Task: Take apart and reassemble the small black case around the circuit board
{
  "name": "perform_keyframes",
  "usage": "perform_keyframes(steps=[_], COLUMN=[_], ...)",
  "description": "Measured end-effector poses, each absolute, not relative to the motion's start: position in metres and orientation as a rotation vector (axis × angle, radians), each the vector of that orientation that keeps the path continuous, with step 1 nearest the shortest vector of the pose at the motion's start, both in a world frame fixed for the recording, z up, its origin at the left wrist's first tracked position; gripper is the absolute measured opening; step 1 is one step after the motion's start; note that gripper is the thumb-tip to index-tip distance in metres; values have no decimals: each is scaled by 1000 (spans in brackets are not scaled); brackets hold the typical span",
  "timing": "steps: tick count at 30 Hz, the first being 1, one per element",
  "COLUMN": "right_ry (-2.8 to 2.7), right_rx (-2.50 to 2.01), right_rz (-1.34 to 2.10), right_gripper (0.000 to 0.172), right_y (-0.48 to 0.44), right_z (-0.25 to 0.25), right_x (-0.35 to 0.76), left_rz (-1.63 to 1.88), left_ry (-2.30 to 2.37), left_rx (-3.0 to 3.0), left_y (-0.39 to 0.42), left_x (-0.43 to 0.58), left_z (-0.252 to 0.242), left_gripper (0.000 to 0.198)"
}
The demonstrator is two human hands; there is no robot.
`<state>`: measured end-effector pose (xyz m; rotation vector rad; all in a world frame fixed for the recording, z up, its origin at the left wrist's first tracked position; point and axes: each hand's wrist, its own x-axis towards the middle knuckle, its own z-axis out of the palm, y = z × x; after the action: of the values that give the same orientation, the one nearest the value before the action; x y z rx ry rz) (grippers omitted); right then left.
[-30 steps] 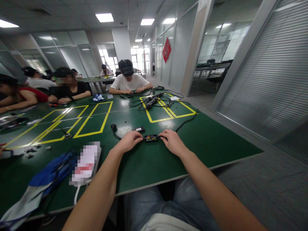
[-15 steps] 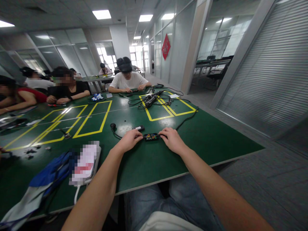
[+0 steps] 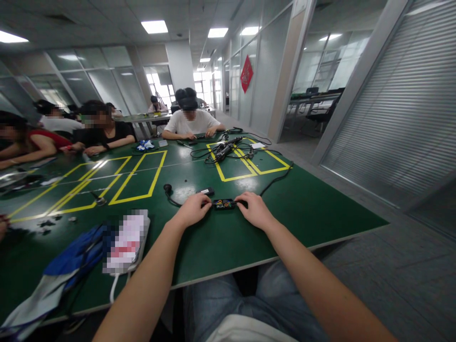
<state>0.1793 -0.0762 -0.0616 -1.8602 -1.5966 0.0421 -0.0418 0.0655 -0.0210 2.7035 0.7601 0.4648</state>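
Note:
A small black device with coloured parts on top [image 3: 223, 204] lies on the green table [image 3: 221, 242] in front of me. My left hand [image 3: 192, 209] rests on the table with its fingers curled against the device's left end. My right hand [image 3: 253, 209] grips the right end, where a black cable [image 3: 276, 180] leads away. Just behind the device lies a small black block with a white label [image 3: 205, 191], and a black plug on a cord [image 3: 168, 188] sits to its left.
Yellow tape rectangles [image 3: 137, 175] mark the table. A tangle of black cables and tools [image 3: 226, 148] lies farther back. A blue and white bag [image 3: 67, 266] and a white object [image 3: 126, 242] sit at my near left. Several people sit along the far and left sides.
Both hands stay on the black device with almost no movement. The view has shifted slightly.

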Motion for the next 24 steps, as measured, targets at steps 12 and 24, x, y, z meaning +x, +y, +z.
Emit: perform_keyframes(steps=[12,24], right_ry=[-1586,-1585], right_rx=[-1949,-1971], right_rz=[54,63], right_gripper=[21,22], right_y=[-82,-81], right_z=[-52,-49], right_x=[171,170], left_rz=[433,411], left_ry=[767,772], left_rx=[2660,2631], left_y=[64,65], left_x=[-44,-44], left_z=[-18,-18], left_gripper=[26,30])
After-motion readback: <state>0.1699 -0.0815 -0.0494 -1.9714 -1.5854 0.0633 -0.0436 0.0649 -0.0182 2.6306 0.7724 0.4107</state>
